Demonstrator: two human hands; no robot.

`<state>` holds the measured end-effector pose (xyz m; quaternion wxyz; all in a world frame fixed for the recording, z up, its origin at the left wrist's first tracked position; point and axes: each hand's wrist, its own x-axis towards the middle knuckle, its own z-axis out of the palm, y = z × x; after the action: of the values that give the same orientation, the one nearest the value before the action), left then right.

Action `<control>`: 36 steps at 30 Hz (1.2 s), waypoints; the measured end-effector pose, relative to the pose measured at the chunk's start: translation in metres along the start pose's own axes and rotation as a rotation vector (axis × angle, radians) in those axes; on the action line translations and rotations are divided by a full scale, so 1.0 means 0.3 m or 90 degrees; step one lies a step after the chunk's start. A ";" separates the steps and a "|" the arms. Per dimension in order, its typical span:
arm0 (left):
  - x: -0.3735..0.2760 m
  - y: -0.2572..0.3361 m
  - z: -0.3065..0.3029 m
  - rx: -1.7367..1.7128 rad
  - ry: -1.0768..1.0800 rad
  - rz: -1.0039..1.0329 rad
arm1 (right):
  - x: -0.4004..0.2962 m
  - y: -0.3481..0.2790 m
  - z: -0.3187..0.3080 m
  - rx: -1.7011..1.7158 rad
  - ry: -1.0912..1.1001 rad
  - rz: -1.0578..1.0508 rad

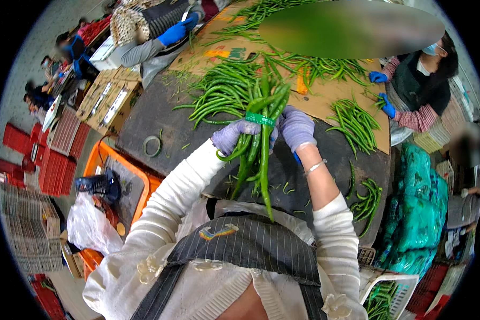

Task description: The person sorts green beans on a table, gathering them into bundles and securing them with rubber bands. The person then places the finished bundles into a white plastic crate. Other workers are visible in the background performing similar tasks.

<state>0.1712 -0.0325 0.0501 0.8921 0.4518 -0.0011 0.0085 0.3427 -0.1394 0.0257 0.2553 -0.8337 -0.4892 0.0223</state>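
Note:
My left hand (233,135), in a thin purple glove, grips a bundle of long green chili peppers (255,150) from the left, thumb just under the band. A green printed tape band (260,119) wraps around the bundle's middle. My right hand (298,127), gloved alike, closes on the bundle's right side at the band; its fingertips are partly hidden behind the peppers. The bundle is held upright over the dark table, and one pepper hangs well below the others. Just beyond my left hand lies a heap of loose green peppers (224,92).
A tape roll (152,146) lies on the dark tabletop (144,116). Smaller pepper piles (356,124) rest at right, partly on a cardboard sheet (324,98). Co-workers in blue gloves (388,106) stand across and at left. An orange cart (146,192) holds a small fan (100,186).

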 end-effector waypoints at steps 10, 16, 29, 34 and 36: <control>0.185 0.379 0.012 0.084 -0.079 0.119 | -0.203 0.254 -0.141 0.034 0.114 0.302; 0.331 0.211 0.059 0.172 -0.155 -0.008 | -0.653 0.061 -0.203 0.244 0.362 0.181; 0.453 -0.136 0.848 0.427 -0.685 0.011 | -1.580 -0.497 0.110 0.359 0.564 0.814; 0.339 -0.245 1.374 0.555 -0.746 0.422 | -1.797 -0.588 0.223 0.351 0.708 0.873; 0.273 -0.312 1.538 0.479 -0.809 0.554 | -1.884 -0.593 0.248 0.371 0.720 0.902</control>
<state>0.2573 -0.4585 0.2484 0.4306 0.5960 -0.6711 0.0950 -0.1159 -0.5073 -0.0796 0.5792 -0.7270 0.3508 -0.1138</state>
